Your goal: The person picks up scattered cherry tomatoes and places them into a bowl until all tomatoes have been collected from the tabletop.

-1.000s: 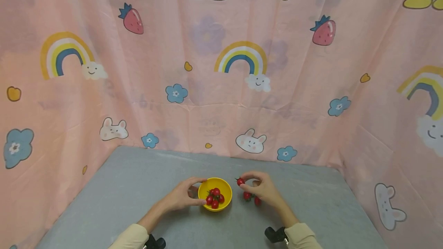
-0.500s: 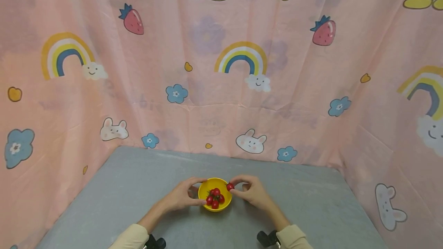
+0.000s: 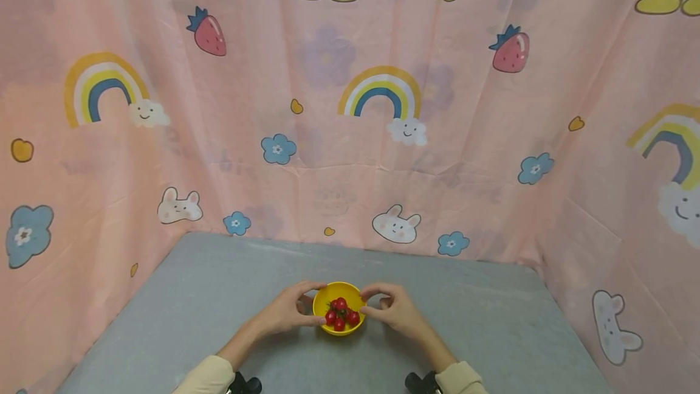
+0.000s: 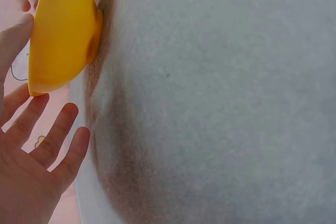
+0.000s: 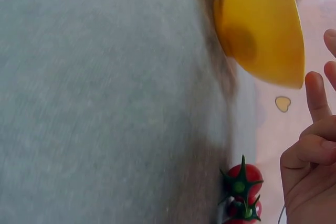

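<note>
A yellow bowl [image 3: 322, 298] stands on the grey table, with several red cherry tomatoes [image 3: 339, 324] inside. My left hand [image 3: 284, 309] holds its left side, thumb at the near rim and fingers at the far rim; the left wrist view shows the other fingers [image 4: 62, 129] spread below the bowl's edge. At the right rim is my right hand [image 3: 399, 309], thumb and index finger apart and nothing seen between them. More cherry tomatoes [image 5: 247, 179] with green stems lie on the table below that hand; the hand hides them in the head view.
The grey table [image 3: 219, 272] meets a pink patterned cloth [image 3: 306, 199] at its back and sides. Black wrist mounts [image 3: 422, 383] sit near both cream sleeves [image 3: 459, 378].
My right hand has carried a cherry tomato leftward from the table to the bowl and let it go inside. The left hand has stayed at the bowl.
</note>
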Motion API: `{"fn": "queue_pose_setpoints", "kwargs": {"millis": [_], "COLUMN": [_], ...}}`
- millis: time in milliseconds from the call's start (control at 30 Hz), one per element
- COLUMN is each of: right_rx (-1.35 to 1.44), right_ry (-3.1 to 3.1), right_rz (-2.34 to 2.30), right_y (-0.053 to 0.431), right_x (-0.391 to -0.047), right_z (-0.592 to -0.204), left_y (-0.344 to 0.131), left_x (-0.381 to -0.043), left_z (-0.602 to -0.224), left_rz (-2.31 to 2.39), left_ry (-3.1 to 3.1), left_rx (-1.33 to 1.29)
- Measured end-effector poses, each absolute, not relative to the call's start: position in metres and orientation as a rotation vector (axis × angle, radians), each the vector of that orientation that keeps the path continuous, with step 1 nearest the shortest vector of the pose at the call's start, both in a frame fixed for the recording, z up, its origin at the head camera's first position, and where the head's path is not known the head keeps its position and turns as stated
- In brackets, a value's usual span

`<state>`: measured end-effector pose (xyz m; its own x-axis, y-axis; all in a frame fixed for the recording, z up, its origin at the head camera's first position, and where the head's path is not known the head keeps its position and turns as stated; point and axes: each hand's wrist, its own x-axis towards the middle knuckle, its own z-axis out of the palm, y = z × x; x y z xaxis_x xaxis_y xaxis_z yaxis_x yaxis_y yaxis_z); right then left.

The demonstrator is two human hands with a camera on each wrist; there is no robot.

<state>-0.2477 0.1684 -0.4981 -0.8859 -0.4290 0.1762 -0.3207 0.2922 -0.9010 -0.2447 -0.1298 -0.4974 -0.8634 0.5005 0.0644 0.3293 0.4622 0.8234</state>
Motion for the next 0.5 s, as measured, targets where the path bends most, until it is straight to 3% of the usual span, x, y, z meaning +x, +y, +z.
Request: {"fn": "queue_pose_setpoints", "kwargs": {"millis": [500], "right_rx": [-0.532], "right_ry": [2.511], "right_rz": [-1.826], "right_y": [0.217], "right_x": [-0.249], "right_z": [-0.503], "left_y": [-0.130], "left_x": [-0.243], "left_z": [-0.497], "left_rz": [1.373], "left_ry": [2.517], "left_rx": [0.709]}}
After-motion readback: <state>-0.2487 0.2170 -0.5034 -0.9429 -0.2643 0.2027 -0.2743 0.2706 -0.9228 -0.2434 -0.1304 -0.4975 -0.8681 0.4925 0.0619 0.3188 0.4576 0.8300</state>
